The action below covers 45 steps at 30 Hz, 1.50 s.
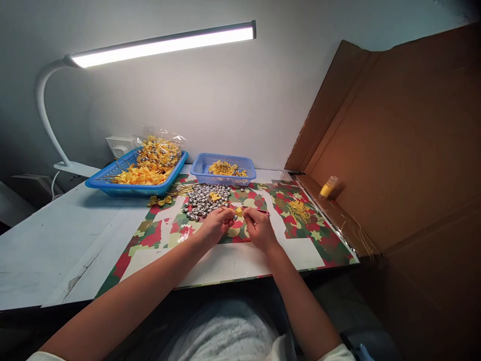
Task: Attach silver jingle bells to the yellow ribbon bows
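Both hands meet over the patterned mat, just in front of a pile of shiny silver bells (203, 199). Between the fingertips is a small yellow ribbon bow (239, 211), with a silvery bit just below it. My left hand (218, 221) pinches the bow's left side, fingers closed. Closed too, my right hand (259, 226) touches the bow's right side with its fingertips. A thin red-ended tool (266, 212) sticks out behind the right hand's knuckles; its kind is too small to tell. One loose yellow bow (215, 196) lies on the bells.
A blue basket (180, 173) heaped with yellow bows and a clear bag stands left, below a lit lamp (165, 46). Behind the bells is a smaller basket (199, 175). Yellow cords (299, 211) and a yellow-filled bottle (328, 187) lie right, beside a cardboard wall (406, 140).
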{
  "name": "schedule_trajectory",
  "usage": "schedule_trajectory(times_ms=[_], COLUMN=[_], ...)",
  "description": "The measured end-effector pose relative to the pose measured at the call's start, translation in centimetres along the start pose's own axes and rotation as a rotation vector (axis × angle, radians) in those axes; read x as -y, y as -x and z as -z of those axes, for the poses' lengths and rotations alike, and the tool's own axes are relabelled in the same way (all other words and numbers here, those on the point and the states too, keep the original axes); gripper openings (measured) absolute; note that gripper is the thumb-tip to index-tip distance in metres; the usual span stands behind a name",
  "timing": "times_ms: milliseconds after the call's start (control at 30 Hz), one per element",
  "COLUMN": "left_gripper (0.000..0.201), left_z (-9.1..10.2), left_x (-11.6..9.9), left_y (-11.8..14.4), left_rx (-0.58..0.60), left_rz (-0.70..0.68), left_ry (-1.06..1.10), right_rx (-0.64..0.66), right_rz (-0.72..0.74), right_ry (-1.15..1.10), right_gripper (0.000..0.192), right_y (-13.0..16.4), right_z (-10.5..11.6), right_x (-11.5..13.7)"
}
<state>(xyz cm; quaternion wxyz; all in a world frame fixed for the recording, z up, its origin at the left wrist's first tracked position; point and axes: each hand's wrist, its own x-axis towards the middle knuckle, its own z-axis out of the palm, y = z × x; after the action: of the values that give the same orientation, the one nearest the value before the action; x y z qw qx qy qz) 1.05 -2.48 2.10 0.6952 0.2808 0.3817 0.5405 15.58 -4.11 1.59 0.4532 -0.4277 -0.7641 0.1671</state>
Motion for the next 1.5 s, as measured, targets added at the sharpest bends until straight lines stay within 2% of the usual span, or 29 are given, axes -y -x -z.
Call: schedule_trajectory(times_ms=[367,867,1500], left_gripper=[0.021,0.022,0.02], left_z=[0.2,0.2,0.1], left_x=[0.4,1.0,0.4], left_y=[-0.3,-0.2,0.0], left_rx=[-0.021,0.028,-0.007], left_rz=[-0.003,-0.012,0.01], left_ry=[-0.022,0.006,0.003], right_rx=[0.04,0.009,0.051], right_rz=[0.062,-0.012,-0.047], right_ry=[0.046,-0.041,-0.078], right_gripper=[0.022,0.022,0.023], right_y=[-0.3,-0.2,0.1], right_z=[0.2,-0.7,0.1], right_x=[-0.2,-0.1,-0.5])
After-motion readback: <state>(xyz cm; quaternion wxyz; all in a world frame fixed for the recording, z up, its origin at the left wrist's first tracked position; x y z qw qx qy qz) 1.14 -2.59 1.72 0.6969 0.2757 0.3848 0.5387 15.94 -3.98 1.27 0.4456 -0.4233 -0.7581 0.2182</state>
